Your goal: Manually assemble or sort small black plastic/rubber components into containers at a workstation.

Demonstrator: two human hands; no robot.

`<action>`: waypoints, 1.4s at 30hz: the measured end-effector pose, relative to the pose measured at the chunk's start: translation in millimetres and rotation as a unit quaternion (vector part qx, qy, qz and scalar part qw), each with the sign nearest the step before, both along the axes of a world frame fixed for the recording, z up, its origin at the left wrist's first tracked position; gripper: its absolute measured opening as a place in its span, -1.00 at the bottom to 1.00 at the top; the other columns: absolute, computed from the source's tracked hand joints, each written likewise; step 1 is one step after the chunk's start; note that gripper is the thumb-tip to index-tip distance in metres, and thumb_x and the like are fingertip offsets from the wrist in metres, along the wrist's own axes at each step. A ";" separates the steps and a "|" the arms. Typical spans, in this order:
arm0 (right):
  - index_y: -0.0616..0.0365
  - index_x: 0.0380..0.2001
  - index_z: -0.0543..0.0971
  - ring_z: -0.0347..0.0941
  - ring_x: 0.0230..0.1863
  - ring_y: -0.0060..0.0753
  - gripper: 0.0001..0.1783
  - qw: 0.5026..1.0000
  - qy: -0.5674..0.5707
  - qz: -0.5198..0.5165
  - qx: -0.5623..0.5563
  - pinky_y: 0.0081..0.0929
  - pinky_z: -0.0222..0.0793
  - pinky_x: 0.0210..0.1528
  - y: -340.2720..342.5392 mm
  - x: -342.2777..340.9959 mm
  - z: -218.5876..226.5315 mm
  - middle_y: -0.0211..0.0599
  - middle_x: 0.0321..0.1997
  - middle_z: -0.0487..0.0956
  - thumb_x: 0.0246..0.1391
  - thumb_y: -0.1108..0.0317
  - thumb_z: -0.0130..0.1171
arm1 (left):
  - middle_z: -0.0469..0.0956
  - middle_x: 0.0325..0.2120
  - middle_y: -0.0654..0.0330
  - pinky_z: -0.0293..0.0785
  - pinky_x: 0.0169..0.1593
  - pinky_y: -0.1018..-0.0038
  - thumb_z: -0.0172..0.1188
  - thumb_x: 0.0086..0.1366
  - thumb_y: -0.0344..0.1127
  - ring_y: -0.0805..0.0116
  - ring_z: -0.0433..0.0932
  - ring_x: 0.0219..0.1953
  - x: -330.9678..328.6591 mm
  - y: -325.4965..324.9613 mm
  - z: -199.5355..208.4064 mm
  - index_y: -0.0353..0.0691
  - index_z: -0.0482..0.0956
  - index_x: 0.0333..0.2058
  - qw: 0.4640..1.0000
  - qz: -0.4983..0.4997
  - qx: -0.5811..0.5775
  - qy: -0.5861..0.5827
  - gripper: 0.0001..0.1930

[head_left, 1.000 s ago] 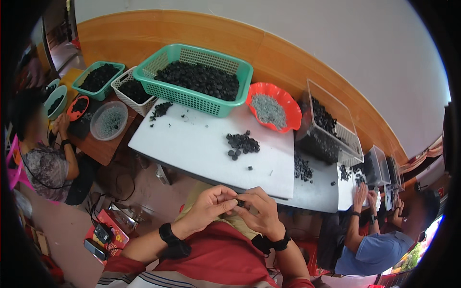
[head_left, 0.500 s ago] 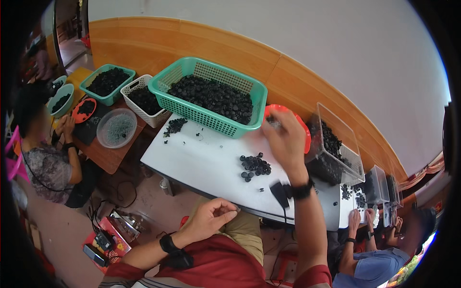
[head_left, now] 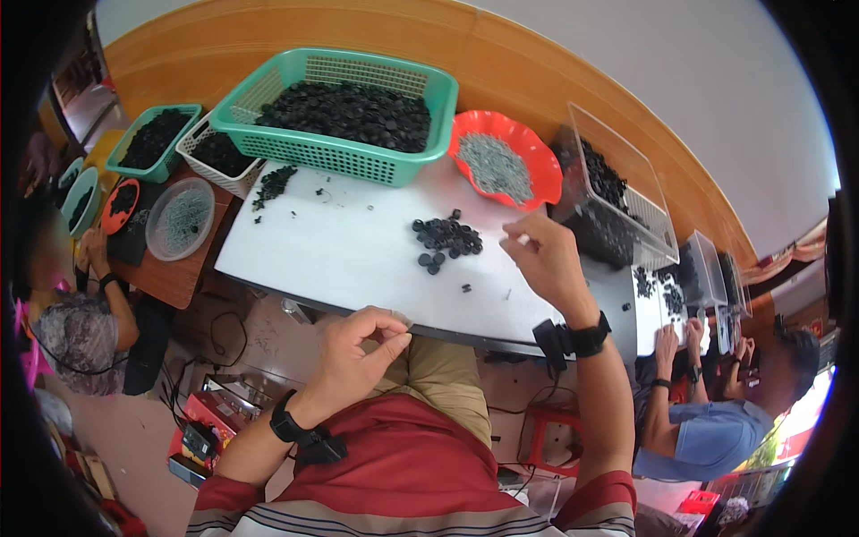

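Note:
My left hand (head_left: 356, 353) is closed at the table's near edge, its thumb and index finger pressed together. A tiny piece may sit at the fingertips, but I cannot make it out. Above the right part of the white table (head_left: 322, 255), my right hand (head_left: 553, 261) has its fingers drawn into a pinch. What they hold, if anything, is too small to tell. Just beyond it stands a red wavy-rimmed bowl (head_left: 549, 170) of thin grey metal pieces (head_left: 495, 167). To its left lies a pile of small round black parts (head_left: 447, 237).
A green basket (head_left: 358, 167) of black parts stands at the back. Smaller black pieces (head_left: 276, 183) lie at the far left. Right of the bowl is a clear bin (head_left: 617, 219) of black parts. People sit at both sides, one in a blue shirt (head_left: 693, 438).
My right hand has come back toward me from over the red bowl, uncovering the metal pieces in it. My left hand stays closed by the table edge. The view has shifted.

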State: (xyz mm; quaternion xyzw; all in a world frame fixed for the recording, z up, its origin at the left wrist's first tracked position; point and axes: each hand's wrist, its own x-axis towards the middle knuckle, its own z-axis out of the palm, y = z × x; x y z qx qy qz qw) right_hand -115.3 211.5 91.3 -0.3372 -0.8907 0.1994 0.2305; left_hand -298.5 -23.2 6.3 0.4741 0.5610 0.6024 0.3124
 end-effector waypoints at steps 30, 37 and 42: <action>0.21 -0.40 0.46 0.53 -0.25 -0.10 -0.92 0.956 -0.162 0.103 0.221 -0.15 0.51 -0.25 -31.5 66.6 -58.1 -0.22 -0.33 0.47 -0.02 0.52 0.13 | 0.65 -0.24 0.13 0.56 -0.09 0.27 0.29 0.20 -0.46 0.10 0.59 -0.17 36.7 102.1 7.9 -0.23 0.67 -0.21 0.886 -0.026 0.063 0.459 -0.83; 0.23 -0.17 0.57 0.56 -0.22 -0.07 -0.81 0.988 0.000 0.096 0.121 -0.24 0.52 -0.26 -36.7 80.5 -64.6 -0.18 -0.24 0.55 0.12 0.55 0.15 | 0.63 -0.28 0.11 0.54 -0.11 0.26 0.24 0.24 -0.48 0.07 0.58 -0.20 33.1 109.1 7.1 -0.26 0.68 -0.21 0.869 -0.075 0.053 0.487 -0.85; 0.26 -0.17 0.62 0.62 -0.32 -0.40 -0.87 0.951 0.262 0.046 -0.155 -0.51 0.53 -0.25 -48.6 84.8 -73.0 -0.29 -0.28 0.62 0.25 0.60 0.17 | 0.61 -0.30 0.07 0.51 -0.13 0.23 0.26 0.26 -0.45 0.02 0.57 -0.21 41.2 105.9 13.9 -0.29 0.66 -0.20 0.891 -0.082 0.066 0.441 -0.85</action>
